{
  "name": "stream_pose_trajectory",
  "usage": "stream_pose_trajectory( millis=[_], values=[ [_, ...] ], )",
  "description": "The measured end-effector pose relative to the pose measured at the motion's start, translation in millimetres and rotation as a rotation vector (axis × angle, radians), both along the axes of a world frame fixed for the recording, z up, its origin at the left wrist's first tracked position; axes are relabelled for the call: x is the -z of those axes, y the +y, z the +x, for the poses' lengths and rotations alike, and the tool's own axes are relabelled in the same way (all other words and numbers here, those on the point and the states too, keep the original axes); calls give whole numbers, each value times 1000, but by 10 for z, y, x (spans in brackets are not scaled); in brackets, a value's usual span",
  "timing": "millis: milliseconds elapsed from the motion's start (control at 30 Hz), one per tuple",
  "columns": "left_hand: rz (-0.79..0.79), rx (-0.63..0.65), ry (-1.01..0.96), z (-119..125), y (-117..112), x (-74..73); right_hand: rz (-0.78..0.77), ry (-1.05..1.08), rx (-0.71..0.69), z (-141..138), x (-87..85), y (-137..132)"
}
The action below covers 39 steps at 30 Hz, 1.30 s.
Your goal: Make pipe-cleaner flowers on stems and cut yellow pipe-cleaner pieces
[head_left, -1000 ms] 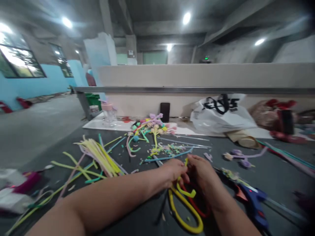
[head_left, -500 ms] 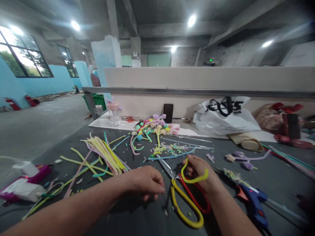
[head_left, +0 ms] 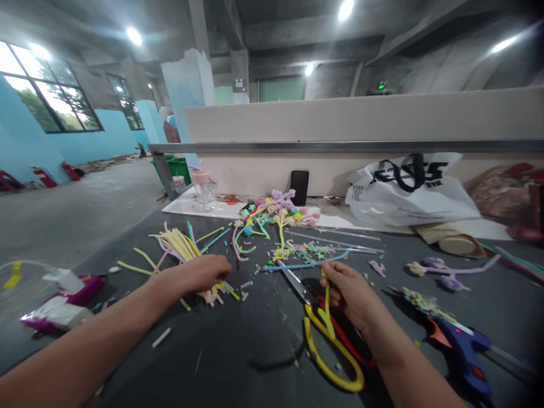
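My right hand (head_left: pixel 346 286) pinches a bent yellow pipe cleaner (head_left: pixel 327 303) that hangs down over the scissors. Under it, the scissors (head_left: pixel 312 354), with one yellow and one red handle, lie on the dark table, blades pointing away. To the left, my left hand (head_left: pixel 208 271) rests over a bundle of pipe cleaners (head_left: pixel 176 241), mostly yellow and pink. Its fingers are curled downward, and whatever is between them is hidden. Beyond my hands lie small coloured clippings (head_left: pixel 306 252) and a pile of pipe-cleaner flowers (head_left: pixel 276 212).
A blue glue gun (head_left: pixel 463 351) lies at the right, near a purple pipe-cleaner flower stem (head_left: pixel 454 271). Along the back are a phone (head_left: pixel 300 188), a clear cup (head_left: pixel 204 190) and a white bag (head_left: pixel 412 192). A purple power strip (head_left: pixel 83 292) sits at the left edge.
My left hand has moved left and away from me, onto the bundle. The yellow pipe cleaner in my right hand has turned from a sideways curve to hanging down. The view has shifted slightly.
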State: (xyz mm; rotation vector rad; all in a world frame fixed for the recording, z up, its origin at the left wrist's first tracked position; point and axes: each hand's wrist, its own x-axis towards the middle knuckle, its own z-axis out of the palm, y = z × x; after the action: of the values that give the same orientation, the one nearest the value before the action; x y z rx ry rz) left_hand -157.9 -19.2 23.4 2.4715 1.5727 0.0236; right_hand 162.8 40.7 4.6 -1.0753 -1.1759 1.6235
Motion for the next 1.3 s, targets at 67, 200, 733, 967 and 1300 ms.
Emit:
stream_pose_trajectory(
  millis=[67, 200, 733, 967, 1300],
  values=[
    [4, 18, 4, -18, -2, -6, 9, -17, -2, -5, -6, -8],
    [19, 28, -10, -79, -16, -97, 22, -27, -14, -9, -16, -11],
    [118, 153, -111, -225, -157, -79, 51, -107, -80, -62, -46, -73],
    [98, 192, -90, -255, -185, -26, 48, -109, -76, -92, -55, -97],
    [96, -55, -331, -219, -238, 90, 165, -139, -277, -299, -223, -308]
  ],
)
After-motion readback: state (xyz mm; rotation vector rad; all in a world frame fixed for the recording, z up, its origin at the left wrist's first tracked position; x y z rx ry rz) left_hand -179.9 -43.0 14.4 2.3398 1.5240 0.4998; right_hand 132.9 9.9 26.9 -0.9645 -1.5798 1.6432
